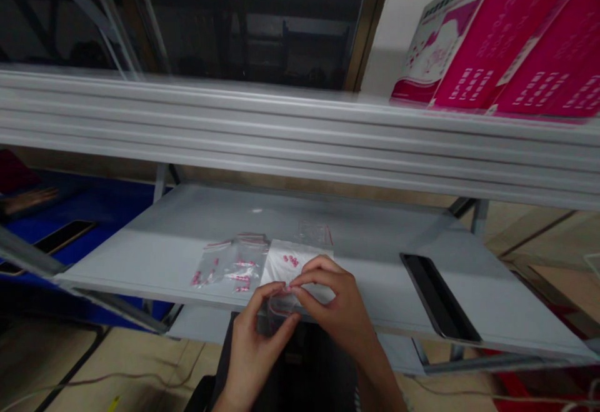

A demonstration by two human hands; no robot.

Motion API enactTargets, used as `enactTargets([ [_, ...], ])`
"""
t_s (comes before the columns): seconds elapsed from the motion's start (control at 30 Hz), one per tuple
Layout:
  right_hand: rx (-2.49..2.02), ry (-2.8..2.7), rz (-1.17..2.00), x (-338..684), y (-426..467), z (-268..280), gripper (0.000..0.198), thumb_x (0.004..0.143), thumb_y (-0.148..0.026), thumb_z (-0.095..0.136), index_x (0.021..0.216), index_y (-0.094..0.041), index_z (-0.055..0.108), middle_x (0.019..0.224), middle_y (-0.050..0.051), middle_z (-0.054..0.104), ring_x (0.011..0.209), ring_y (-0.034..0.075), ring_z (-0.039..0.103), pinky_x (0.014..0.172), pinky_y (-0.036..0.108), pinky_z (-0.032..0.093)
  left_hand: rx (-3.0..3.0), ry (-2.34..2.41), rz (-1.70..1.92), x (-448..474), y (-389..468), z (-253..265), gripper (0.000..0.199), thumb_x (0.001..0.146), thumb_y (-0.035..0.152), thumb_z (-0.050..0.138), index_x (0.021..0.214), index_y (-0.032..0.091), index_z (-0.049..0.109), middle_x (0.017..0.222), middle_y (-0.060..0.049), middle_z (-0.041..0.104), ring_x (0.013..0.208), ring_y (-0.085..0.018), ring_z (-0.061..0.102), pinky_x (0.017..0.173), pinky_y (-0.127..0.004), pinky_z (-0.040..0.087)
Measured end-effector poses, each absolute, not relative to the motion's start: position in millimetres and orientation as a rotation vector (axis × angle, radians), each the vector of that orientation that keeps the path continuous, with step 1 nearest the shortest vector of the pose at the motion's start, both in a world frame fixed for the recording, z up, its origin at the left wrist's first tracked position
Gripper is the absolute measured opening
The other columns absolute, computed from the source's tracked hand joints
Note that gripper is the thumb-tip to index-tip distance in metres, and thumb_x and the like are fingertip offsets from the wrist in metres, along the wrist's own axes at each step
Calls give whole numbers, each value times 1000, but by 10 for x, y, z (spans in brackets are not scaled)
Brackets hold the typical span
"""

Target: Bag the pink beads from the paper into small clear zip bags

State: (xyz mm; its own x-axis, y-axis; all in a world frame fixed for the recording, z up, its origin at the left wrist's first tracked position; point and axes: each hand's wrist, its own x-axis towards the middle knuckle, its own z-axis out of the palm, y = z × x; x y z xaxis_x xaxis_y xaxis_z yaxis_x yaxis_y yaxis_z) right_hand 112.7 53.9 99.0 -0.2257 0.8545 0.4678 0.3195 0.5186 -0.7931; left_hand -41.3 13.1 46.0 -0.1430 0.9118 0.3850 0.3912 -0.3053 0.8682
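We see, nearest the body, the left hand (pixel 257 331) with its grip moderately wide, index finger and thumb holding a small clear bag (pixel 283 303) between them, just over the near edge of the tabletop (pixel 370 237); the right hand (pixel 340 296) has its grip narrow, thumb and forefinger pinched on a small pink piece (pixel 289 287); this piece lies right at the right grip's tips and at the bag's far edge, with the bag just below and nearer the body; the right hand is the nearer to it, the left index fingertip just beside; its long axis is hidden by the fingers, so we cannot tell it; what shows of it is pink and small, while the bag is thin, see-through and marked with a reddish line.

Just beyond the grips we find a white sheet (pixel 275 266) bearing a cluster of loose pink pieces (pixel 291 261); to their left lie filled clear bags (pixel 247 262); farther off, beyond the sheet, lies a flat clear bag (pixel 313 232) with a red stripe.
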Motion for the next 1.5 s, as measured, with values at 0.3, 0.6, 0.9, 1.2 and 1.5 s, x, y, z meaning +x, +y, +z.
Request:
enactTargets([
  [0.3, -1098, -1784, 906, 1091, 373, 909, 20, 63, -10, 79, 79, -20, 74, 103, 6, 55, 100, 23, 59, 87, 36, 47, 1675, 1490, 1480, -366, 156, 399, 33, 74, 25, 70, 105, 22, 61, 95, -3, 72, 87, -23, 71, 75, -32, 57],
  [0.6, -1126, -1628, 1141, 1172, 405, 729, 7, 74, -12, 58, 73, -18, 60, 76, 2, 61, 72, 17, 59, 66, 28, 49, 1594, 1436, 1423, -443, 136, 403, 53, 77, 27, 68, 126, 23, 48, 94, -1, 64, 90, -20, 65, 84, -33, 52],
  [0.9, -1085, -1471, 1165, 1275, 279, 779, 10, 73, -16, 63, 76, -20, 54, 73, -3, 57, 71, 15, 56, 67, 26, 45, 1734, 1327, 1325, -528, 119, 718, 17, 87, 27, 59, 72, 20, 63, 67, 2, 64, 65, -15, 61, 62, -22, 46],
  [1.2, -1219, -1281, 1124, 1282, 265, 728, 17, 65, -20, 71, 65, -20, 53, 58, -4, 55, 58, 13, 45, 56, 24, 33, 1889, 1251, 1295, -655, 136, 747, 23, 89, 26, 59, 67, 20, 58, 66, 1, 60, 66, -16, 59, 65, -26, 44],
  [1.5, -1224, -1359, 1038, 1128, 204, 836, 16, 67, -20, 66, 62, -22, 50, 61, -1, 61, 62, 18, 57, 59, 26, 38, 2262, 1227, 1039, -668, 128, 986, 35, 75, 18, 63, 108, 27, 57, 110, -6, 65, 105, -27, 60, 92, -41, 46],
])
